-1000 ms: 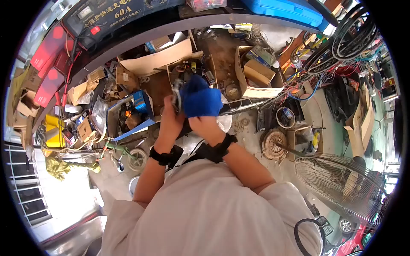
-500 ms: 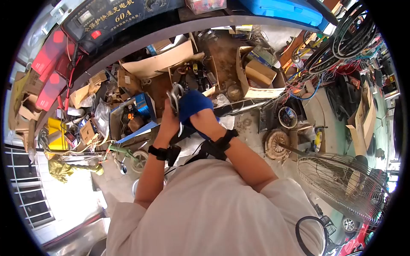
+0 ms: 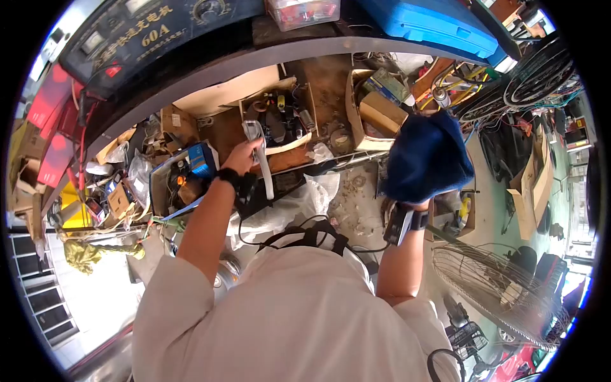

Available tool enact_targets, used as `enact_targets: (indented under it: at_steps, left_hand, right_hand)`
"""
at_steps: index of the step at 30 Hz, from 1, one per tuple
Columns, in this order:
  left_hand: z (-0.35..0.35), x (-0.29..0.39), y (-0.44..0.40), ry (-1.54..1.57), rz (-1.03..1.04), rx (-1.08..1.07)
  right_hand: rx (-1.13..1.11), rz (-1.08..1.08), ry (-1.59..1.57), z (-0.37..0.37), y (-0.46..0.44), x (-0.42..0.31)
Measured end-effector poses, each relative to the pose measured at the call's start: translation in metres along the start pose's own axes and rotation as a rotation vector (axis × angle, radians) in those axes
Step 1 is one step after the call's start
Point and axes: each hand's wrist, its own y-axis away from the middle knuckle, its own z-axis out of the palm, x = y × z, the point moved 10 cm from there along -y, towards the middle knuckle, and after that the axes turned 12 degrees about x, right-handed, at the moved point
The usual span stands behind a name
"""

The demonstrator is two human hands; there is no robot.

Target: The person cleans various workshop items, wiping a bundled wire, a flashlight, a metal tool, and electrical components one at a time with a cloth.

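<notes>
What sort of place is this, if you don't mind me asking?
It looks like a repair workshop, perhaps for vehicles or electrical work: there's a dark unit marked 60A, coils of black cable and an open cardboard box of jumbled parts.

A silver-coloured tool [image 3: 266, 173] is held in the left hand [image 3: 242, 158]; the right hand [image 3: 420, 205] is largely covered by blue cloth [image 3: 429, 156].

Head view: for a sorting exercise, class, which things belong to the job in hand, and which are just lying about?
Likely in use:
- metal tool, held in the left hand
- blue cloth, carried by the right hand, fingers hidden

Apparently just lying about:
- blue case
- charger marked 60A
- clear plastic tub
</notes>
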Motion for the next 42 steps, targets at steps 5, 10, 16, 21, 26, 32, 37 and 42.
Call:
enact_targets:
  at_steps: [5, 10, 16, 21, 26, 32, 37, 42]
  left_hand:
    - [0.03, -0.002, -0.073, 0.478, -0.421, 0.163]
    - [0.027, -0.042, -0.169, 0.398, -0.467, 0.293]
    - [0.03, -0.046, -0.221, 0.217, -0.38, 0.358]
    - [0.026, -0.043, -0.266, -0.135, -0.186, 0.3]
    - [0.053, 0.033, -0.2, -0.519, 0.224, 0.428]
    - [0.066, 0.074, -0.154, -0.846, 0.673, 0.538]
    - [0.109, 0.109, -0.056, -0.324, 0.79, 0.22]
    - [0.151, 0.324, 0.203, 0.089, 1.123, -0.008]
  right_hand:
    - [0.171, -0.155, 0.318, -0.063, 0.013, 0.001]
    - [0.244, 0.013, 0.111, -0.153, 0.06, -0.003]
    - [0.393, -0.023, 0.123, -0.168, 0.069, -0.01]
    - [0.464, -0.043, 0.141, -0.172, 0.074, -0.004]
    - [0.492, -0.169, 0.197, -0.161, 0.073, -0.038]
    - [0.42, -0.5, 0.283, -0.103, 0.078, -0.129]
    - [0.528, -0.744, 0.586, -0.078, 0.053, -0.117]
    - [0.349, -0.305, -0.222, -0.041, -0.013, -0.07]
